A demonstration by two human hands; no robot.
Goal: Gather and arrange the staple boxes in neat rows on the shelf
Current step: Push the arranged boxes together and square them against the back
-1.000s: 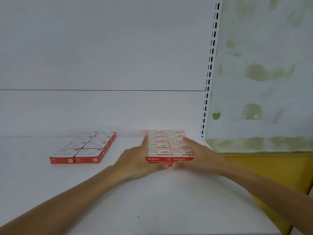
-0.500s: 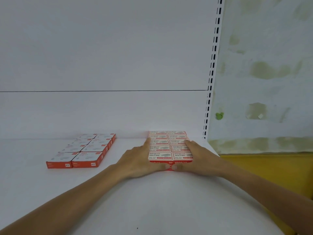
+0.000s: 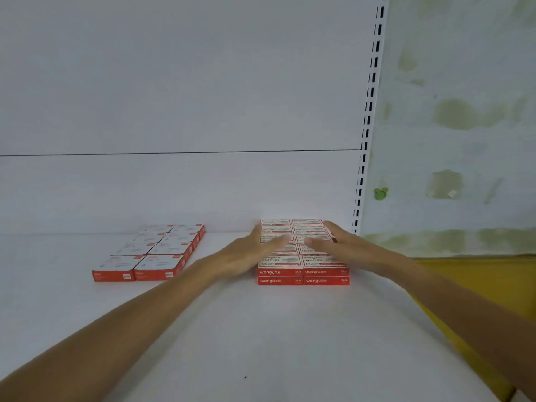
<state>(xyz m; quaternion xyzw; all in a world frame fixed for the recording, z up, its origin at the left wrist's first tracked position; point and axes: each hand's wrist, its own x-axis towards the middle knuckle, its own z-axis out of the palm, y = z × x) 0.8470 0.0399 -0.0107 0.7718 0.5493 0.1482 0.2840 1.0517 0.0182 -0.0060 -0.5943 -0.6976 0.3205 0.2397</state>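
A block of red-and-white staple boxes (image 3: 304, 275) stands two layers high and two columns wide on the white shelf (image 3: 261, 338), near its right end. My left hand (image 3: 249, 253) lies flat along the block's left side, fingers stretched over the top boxes. My right hand (image 3: 336, 242) lies flat on the right side of the top, fingers straight. A second, single-layer group of orange-red staple boxes (image 3: 153, 253) sits in two columns to the left, apart from both hands.
The white back panel (image 3: 179, 184) rises behind the boxes. A slotted upright (image 3: 366, 134) marks the shelf's right end, close to the block. Beyond it are a stained wall and a yellow surface (image 3: 475, 280).
Both hands have moved from the front corners of the block up onto its top, fingers now flat. The front faces of the two layers are now uncovered.
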